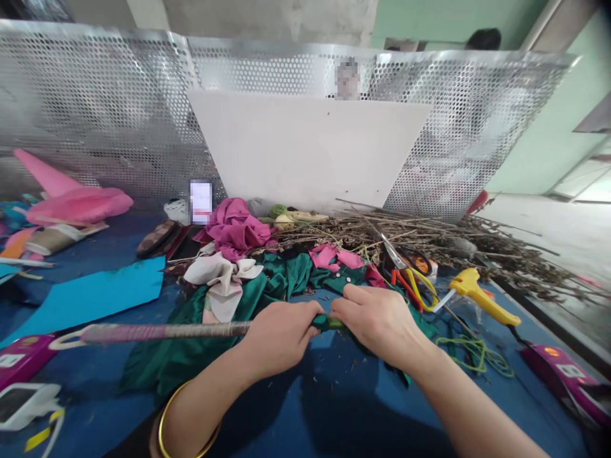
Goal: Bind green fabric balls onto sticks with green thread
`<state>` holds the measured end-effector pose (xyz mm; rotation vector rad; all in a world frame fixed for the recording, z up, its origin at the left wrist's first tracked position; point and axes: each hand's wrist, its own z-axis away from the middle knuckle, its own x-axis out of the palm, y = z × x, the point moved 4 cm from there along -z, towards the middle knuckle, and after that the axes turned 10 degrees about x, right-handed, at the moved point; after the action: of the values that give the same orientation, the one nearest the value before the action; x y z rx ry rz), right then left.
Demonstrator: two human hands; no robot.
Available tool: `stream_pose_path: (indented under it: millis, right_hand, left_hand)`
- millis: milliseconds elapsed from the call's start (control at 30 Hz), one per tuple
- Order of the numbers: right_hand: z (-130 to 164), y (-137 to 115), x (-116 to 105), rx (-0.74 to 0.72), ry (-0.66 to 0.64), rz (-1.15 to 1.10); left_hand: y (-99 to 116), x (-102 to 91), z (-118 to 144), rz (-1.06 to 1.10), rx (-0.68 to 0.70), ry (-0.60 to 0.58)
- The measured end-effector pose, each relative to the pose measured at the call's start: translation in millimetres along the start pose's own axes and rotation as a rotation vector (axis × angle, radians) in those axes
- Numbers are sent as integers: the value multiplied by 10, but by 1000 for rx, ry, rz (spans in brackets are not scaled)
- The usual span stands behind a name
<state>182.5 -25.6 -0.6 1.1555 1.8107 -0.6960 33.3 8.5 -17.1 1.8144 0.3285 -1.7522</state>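
My left hand (279, 334) is closed around a long stick (191, 331), its shaft wrapped in greyish and pinkish material with a pale loop at the left end. Between my hands shows a short dark green fabric strip (328, 322) around the stick's end. My right hand (375, 318) pinches this strip, its fingertips close to my left thumb. Dark green cloth (162, 359) lies crumpled beneath and behind the stick. White cloth (222, 280) and pink scraps (334, 256) rest on it. What lies inside each grip is partly hidden.
Scissors (394, 251), yellow-handled pliers (420, 292) and a yellow glue gun (482, 296) lie to the right. Dry twigs (429, 232) spread along the back before a white board (315, 149). Blue sheet (95, 292) and purple boxes (26, 359) are leftward. A person sits behind the perforated screen.
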Motion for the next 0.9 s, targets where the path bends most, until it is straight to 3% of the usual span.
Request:
stream_pose_path:
  millis: [233,500,600,767,900]
  right_hand:
    - [-9,-2,-21,-64,-67,-144]
    - [-39,84,23,7,-157,-260]
    - [-66,171,68,68,-292,-490]
    - [-78,354,294,254,-553,-1109]
    - [-66,419,579,360,-640,-1318]
  left_hand:
    - [56,32,-3,-38,63,-25]
    - [120,16,13,-109,119,-55]
    - [164,16,11,-128,192,-81]
    - [173,-6,20,-91,259,-81]
    - [159,-46,43,-30,285,-41]
